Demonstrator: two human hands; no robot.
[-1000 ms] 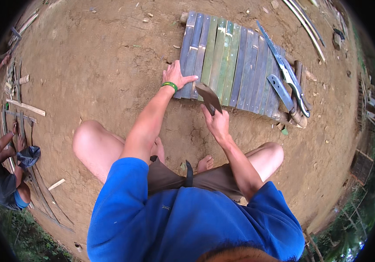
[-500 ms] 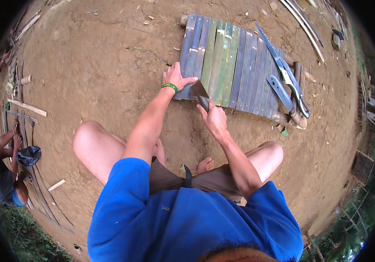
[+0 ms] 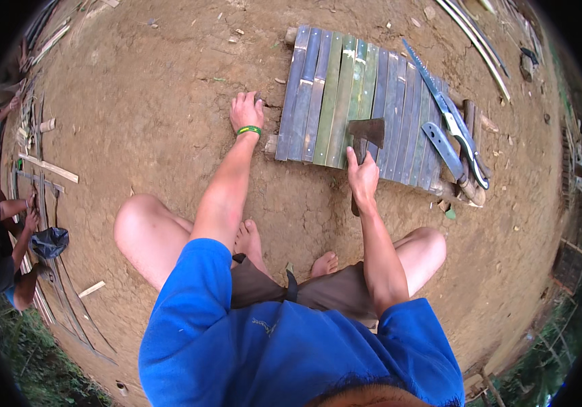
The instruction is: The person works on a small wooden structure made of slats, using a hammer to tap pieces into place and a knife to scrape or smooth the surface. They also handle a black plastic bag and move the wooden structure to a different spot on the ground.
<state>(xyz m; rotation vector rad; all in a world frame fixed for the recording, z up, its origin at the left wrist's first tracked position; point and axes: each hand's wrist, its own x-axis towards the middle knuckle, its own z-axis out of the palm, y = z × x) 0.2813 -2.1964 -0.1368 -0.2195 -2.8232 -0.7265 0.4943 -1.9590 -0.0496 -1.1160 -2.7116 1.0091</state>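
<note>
The hatchet (image 3: 367,129) is over the near part of the slatted platform (image 3: 325,102), in the fingers of the right hand (image 3: 363,178). The left hand (image 3: 245,114) is farther left, its fingers' hold unclear. A saw (image 3: 452,121) lies right.

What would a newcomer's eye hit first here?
Probably the slatted panel, green and bluish-grey, lying on bare earth ahead of the person. Then the hatchet in the right hand, its head seen against the slats, and the long saw lying across the panel's right side.
</note>
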